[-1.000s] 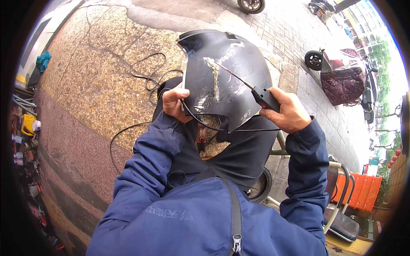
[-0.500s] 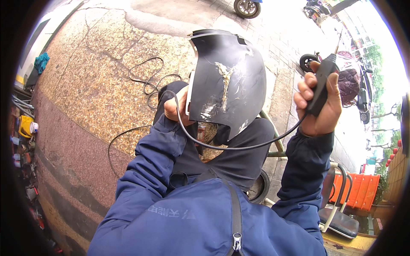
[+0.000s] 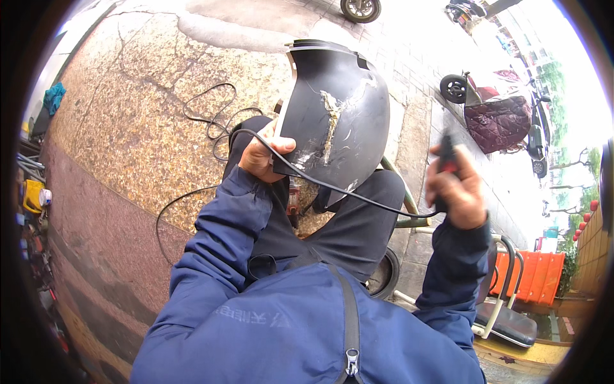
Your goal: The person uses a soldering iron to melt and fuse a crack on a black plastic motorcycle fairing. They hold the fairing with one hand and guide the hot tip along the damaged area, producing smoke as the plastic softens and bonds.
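Observation:
A black curved plastic panel stands over my knees. A rough, pale, melted-looking seam runs down its face, with scuffs around it. My left hand grips its lower left edge, thumb on the front and fingers behind. In my right hand, raised apart at the panel's right, is a black-handled soldering iron. Hand and iron are smeared by motion, and the thin tip cannot be made out. From the handle, a black cable sags across the panel's lower part to my left hand.
More cable loops on the stone ground at the left. Behind my right knee is a green metal tube frame, with a tire below. A covered scooter and an orange barrier are at the right; tools line the far left.
My right hand has swung down and turned with the soldering iron. My left thumb has come round onto the panel's front. The panel has shifted slightly left, and the cable now lies across it.

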Demonstrator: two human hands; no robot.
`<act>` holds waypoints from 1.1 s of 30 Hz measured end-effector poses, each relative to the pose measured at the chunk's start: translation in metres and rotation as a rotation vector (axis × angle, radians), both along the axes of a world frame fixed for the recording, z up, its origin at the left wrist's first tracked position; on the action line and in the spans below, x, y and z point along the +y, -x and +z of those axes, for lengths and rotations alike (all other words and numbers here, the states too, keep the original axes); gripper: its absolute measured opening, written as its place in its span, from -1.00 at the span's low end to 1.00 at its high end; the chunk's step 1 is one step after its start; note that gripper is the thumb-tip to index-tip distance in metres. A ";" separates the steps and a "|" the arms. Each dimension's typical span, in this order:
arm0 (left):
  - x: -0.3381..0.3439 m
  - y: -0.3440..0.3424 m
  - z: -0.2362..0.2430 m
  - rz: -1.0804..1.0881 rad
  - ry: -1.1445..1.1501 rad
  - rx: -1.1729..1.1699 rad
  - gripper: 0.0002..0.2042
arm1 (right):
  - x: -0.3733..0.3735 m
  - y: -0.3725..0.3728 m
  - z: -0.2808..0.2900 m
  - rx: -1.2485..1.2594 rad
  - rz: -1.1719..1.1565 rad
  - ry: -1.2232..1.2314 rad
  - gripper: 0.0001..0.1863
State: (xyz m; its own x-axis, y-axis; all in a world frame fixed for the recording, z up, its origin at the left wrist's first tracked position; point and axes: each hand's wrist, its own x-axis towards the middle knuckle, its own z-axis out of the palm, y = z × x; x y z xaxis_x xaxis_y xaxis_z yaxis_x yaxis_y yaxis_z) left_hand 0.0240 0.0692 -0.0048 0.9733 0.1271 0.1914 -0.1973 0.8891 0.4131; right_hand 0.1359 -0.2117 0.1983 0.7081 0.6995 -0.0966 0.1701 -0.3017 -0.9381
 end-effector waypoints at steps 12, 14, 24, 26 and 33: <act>0.003 0.001 -0.005 -0.011 -0.041 -0.066 -0.23 | 0.017 0.018 -0.059 -0.465 0.177 0.387 -0.65; 0.001 0.000 -0.005 -0.009 0.011 -0.072 -0.29 | 0.019 0.017 -0.060 -0.441 0.191 0.414 -0.60; 0.000 0.001 -0.005 -0.022 0.030 -0.065 -0.30 | 0.019 0.012 -0.067 -0.480 0.208 0.392 -0.65; 0.000 0.001 -0.005 -0.010 0.026 -0.059 -0.31 | 0.019 0.011 -0.067 -0.494 0.209 0.393 -0.65; -0.001 0.001 -0.002 -0.020 0.034 -0.062 -0.34 | 0.021 0.009 -0.068 -0.522 0.206 0.400 -0.65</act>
